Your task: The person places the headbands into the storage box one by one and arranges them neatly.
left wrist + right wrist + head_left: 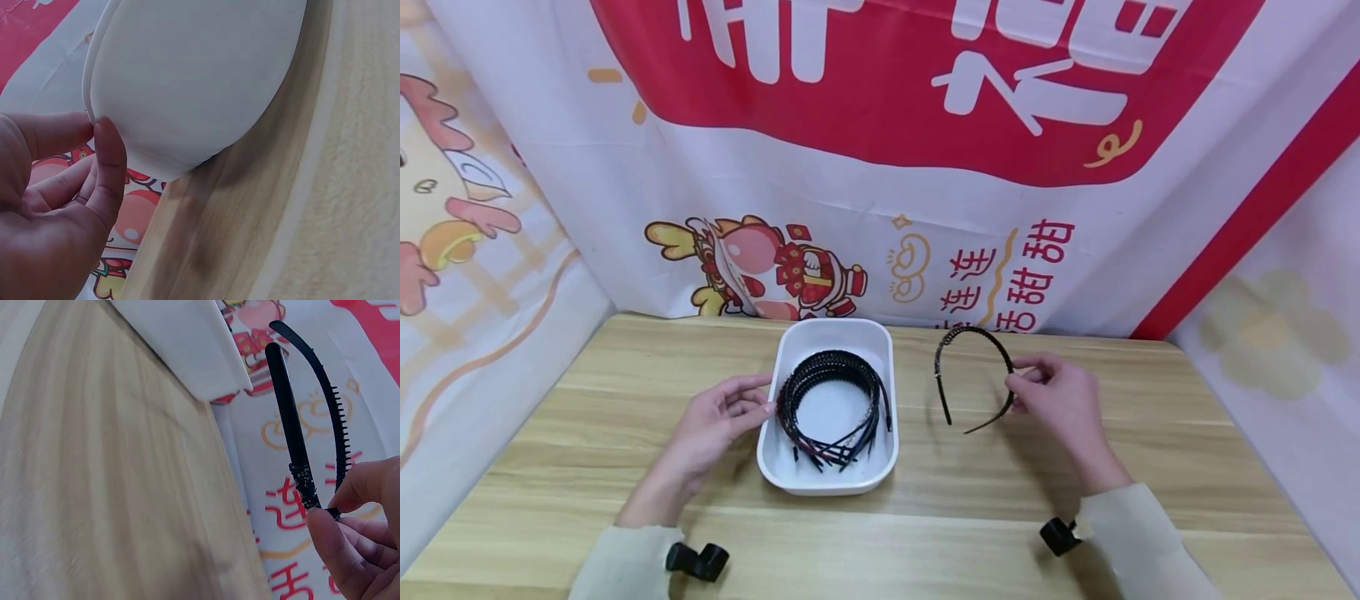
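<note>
A white plastic tub (827,483) stands on the table, and a stack of black headbands (792,392) lies in it, some with toothed edges. My left hand (718,429) is at the tub's left side. Thumb and finger pinch its rim, as the left wrist view shows on the tub's outer wall (200,69). To the right of the tub, my right hand (1060,400) holds one black headband (937,375) by its right side, above the table. In the right wrist view this headband (289,412) has small teeth inside and a glittery decorated patch; fingertips and thumb pinch it.
The wooden table (940,550) reaches back to a printed cloth (865,233) with red and white lettering and cartoon figures. More cloth hangs at left and right. A black strap piece (700,561) sits at the left cuff, another (1058,537) at the right.
</note>
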### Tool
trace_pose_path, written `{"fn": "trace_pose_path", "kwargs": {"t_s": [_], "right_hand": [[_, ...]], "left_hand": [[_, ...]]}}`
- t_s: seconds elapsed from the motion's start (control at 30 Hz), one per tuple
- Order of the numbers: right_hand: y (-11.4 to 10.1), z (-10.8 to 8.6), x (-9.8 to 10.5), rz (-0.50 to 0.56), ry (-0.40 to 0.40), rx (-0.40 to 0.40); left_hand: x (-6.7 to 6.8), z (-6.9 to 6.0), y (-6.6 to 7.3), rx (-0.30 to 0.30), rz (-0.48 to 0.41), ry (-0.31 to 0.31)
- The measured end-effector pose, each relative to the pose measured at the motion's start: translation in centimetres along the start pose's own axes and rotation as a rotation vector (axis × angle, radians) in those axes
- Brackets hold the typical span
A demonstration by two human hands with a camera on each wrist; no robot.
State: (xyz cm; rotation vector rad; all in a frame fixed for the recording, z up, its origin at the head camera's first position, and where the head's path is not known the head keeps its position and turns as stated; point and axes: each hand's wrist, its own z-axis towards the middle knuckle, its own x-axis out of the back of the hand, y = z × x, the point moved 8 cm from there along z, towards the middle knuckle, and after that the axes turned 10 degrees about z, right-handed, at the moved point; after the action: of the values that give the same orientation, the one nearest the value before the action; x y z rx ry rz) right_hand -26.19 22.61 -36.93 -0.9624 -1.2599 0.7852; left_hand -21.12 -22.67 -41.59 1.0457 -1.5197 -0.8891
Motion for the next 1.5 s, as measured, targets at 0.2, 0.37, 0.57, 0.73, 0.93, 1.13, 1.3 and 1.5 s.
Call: {"fn": "trace_pose_path", "kwargs": {"t_s": [0.2, 0.37, 0.57, 0.73, 0.93, 1.13, 1.3, 1.5], "right_hand": [[-2.4, 0.1, -1.5, -0.038, -0.04, 0.053], [-4.2, 0.3, -3.0, -0.05, -0.072, 0.115], [-6.2, 0.4, -4.5, -0.11, -0.108, 0.165], [-7.3, 0.5, -5.6, -0.142, -0.144, 0.174], [-8.7, 0.5, -7.4, -0.167, -0.205, 0.248], [-10.1, 0.3, -9.2, -0.216, -0.236, 0.33], [-11.8, 0.3, -11.1, -0.306, -0.283, 0.42], [-13.3, 0.2, -13.2, -0.391, -0.364, 0.479]], "left_hand": [[0.0, 0.0, -0.1, 0.004, -0.002, 0.011], [-0.2, 0.1, -0.2, 0.014, -0.035, 0.016], [-0.2, 0.2, -0.4, 0.03, -0.078, 0.02], [-0.2, 0.1, -0.6, 0.04, -0.089, 0.02], [-0.2, 0.1, -0.8, 0.081, -0.127, 0.018], [-0.4, 0.2, -0.8, 0.076, -0.166, 0.019], [-0.4, 0.2, -0.8, 0.066, -0.181, 0.02], [-0.4, 0.1, -0.8, 0.064, -0.174, 0.022]]}}
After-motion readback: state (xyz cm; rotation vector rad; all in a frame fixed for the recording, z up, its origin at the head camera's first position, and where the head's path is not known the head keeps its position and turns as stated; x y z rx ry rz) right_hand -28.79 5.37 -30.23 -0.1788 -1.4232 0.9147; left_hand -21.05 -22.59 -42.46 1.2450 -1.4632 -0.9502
